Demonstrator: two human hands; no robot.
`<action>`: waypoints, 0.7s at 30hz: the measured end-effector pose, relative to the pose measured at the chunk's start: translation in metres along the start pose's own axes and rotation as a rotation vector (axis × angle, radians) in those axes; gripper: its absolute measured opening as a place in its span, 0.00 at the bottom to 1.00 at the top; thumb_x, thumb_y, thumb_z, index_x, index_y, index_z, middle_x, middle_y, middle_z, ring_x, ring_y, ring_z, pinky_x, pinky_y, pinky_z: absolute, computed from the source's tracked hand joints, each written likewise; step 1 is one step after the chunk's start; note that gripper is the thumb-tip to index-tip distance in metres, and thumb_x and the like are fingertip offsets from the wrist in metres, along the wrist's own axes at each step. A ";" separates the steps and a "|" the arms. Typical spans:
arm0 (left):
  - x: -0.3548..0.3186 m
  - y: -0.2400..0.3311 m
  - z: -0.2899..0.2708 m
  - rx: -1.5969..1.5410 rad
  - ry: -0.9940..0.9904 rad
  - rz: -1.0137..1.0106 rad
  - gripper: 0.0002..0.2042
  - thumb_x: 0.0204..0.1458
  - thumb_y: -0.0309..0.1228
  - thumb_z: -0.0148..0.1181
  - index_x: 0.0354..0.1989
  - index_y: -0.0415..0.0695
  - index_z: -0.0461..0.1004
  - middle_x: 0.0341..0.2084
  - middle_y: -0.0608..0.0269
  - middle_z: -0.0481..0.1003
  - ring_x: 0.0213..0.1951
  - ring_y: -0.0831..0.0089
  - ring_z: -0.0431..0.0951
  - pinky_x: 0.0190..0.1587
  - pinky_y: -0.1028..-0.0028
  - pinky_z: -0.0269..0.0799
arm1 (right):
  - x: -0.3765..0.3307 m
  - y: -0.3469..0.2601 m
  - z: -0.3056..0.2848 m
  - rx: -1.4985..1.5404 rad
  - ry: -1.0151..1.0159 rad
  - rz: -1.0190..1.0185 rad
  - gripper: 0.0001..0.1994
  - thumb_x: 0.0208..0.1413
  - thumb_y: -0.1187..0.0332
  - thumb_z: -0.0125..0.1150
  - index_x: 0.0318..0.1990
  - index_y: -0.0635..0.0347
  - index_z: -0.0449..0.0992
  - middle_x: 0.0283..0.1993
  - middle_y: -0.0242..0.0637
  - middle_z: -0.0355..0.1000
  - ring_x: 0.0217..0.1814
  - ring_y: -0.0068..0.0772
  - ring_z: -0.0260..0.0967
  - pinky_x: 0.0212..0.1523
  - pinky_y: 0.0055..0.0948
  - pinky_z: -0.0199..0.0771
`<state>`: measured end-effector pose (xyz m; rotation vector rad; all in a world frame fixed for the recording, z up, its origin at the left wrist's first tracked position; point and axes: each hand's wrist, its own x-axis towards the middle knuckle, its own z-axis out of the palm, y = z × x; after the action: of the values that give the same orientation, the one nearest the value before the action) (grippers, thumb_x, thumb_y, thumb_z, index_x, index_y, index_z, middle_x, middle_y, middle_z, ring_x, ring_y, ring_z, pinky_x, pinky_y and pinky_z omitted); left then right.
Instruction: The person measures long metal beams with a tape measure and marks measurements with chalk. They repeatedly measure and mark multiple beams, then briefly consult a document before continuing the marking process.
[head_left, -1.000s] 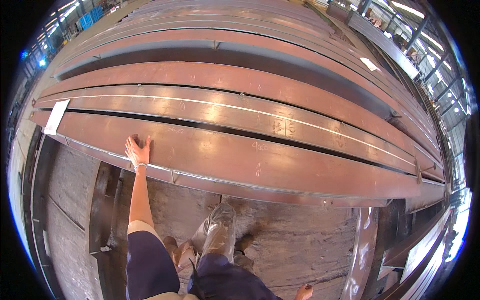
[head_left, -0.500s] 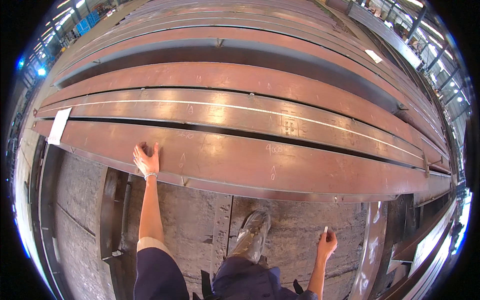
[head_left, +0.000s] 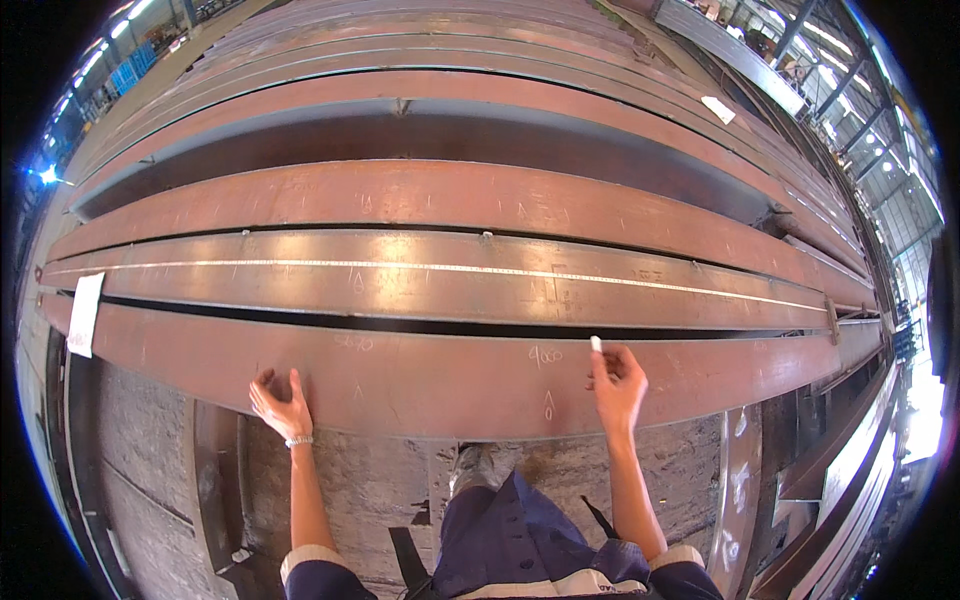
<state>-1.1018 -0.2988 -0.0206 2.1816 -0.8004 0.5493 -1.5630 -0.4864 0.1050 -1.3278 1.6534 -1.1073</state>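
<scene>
My right hand [head_left: 620, 390] is over the nearest reddish-brown steel beam [head_left: 440, 385], pinching a short stick of white chalk [head_left: 596, 344] that points up toward the beam's far edge. Chalk marks, some of them arrow-like, show on that beam's face. Left of the middle, my left hand [head_left: 282, 402] is held at the beam's near edge, empty and with its fingers apart; whether it touches the steel I cannot tell. On the second beam [head_left: 450, 300] lies a long, thin tape measure [head_left: 430, 267], stretched nearly from end to end.
A white paper sheet [head_left: 86, 315] hangs over the nearest beam's left end. Many more beams lie side by side beyond, with another paper [head_left: 718, 110] at the far right. Steel supports [head_left: 218, 470] stand on the stained floor [head_left: 370, 490]. A bright light [head_left: 48, 175] shines at far left.
My right hand has risen from beside my body to above the nearest beam, chalk still in it. My left hand stays near the beam's front edge. The view has shifted, bringing the beams lower.
</scene>
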 end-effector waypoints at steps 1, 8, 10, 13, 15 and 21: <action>0.001 0.001 0.000 -0.009 0.006 -0.011 0.24 0.55 0.47 0.71 0.48 0.40 0.75 0.43 0.55 0.77 0.49 0.54 0.76 0.55 0.54 0.66 | 0.008 -0.009 0.019 -0.006 -0.023 -0.088 0.07 0.63 0.72 0.66 0.42 0.67 0.79 0.30 0.34 0.77 0.31 0.18 0.72 0.28 0.24 0.74; -0.001 0.000 -0.002 -0.047 -0.017 -0.034 0.21 0.56 0.41 0.71 0.48 0.38 0.75 0.42 0.51 0.77 0.47 0.52 0.75 0.55 0.54 0.67 | 0.046 -0.013 0.116 -0.197 0.003 -0.289 0.07 0.58 0.73 0.68 0.44 0.63 0.81 0.31 0.34 0.77 0.27 0.21 0.70 0.30 0.25 0.72; -0.002 0.000 -0.002 -0.063 -0.021 -0.047 0.20 0.57 0.39 0.71 0.48 0.37 0.74 0.42 0.50 0.77 0.47 0.51 0.75 0.55 0.53 0.68 | 0.054 -0.007 0.134 -0.199 0.027 -0.271 0.07 0.56 0.72 0.68 0.41 0.63 0.81 0.33 0.42 0.77 0.29 0.40 0.75 0.35 0.37 0.75; -0.002 0.000 -0.002 -0.071 -0.035 -0.051 0.19 0.57 0.39 0.71 0.47 0.36 0.74 0.42 0.50 0.77 0.47 0.52 0.75 0.56 0.54 0.68 | 0.065 0.000 0.154 -0.218 0.046 -0.263 0.07 0.56 0.72 0.68 0.41 0.63 0.81 0.32 0.42 0.76 0.29 0.40 0.75 0.34 0.37 0.75; -0.001 0.000 -0.001 -0.076 -0.046 -0.074 0.19 0.58 0.38 0.70 0.48 0.36 0.74 0.42 0.51 0.76 0.47 0.53 0.75 0.56 0.53 0.69 | 0.072 0.002 0.162 -0.231 0.049 -0.284 0.06 0.56 0.72 0.68 0.39 0.64 0.80 0.32 0.42 0.76 0.30 0.42 0.76 0.34 0.39 0.75; -0.002 -0.005 -0.004 -0.051 -0.097 -0.072 0.18 0.59 0.37 0.69 0.49 0.36 0.74 0.43 0.51 0.76 0.48 0.54 0.75 0.57 0.54 0.69 | 0.080 0.007 0.175 -0.290 0.071 -0.290 0.05 0.56 0.73 0.68 0.37 0.64 0.79 0.32 0.43 0.76 0.29 0.42 0.76 0.33 0.39 0.74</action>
<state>-1.1001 -0.2925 -0.0215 2.1943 -0.7753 0.3852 -1.4211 -0.5951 0.0328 -1.7779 1.7614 -1.1182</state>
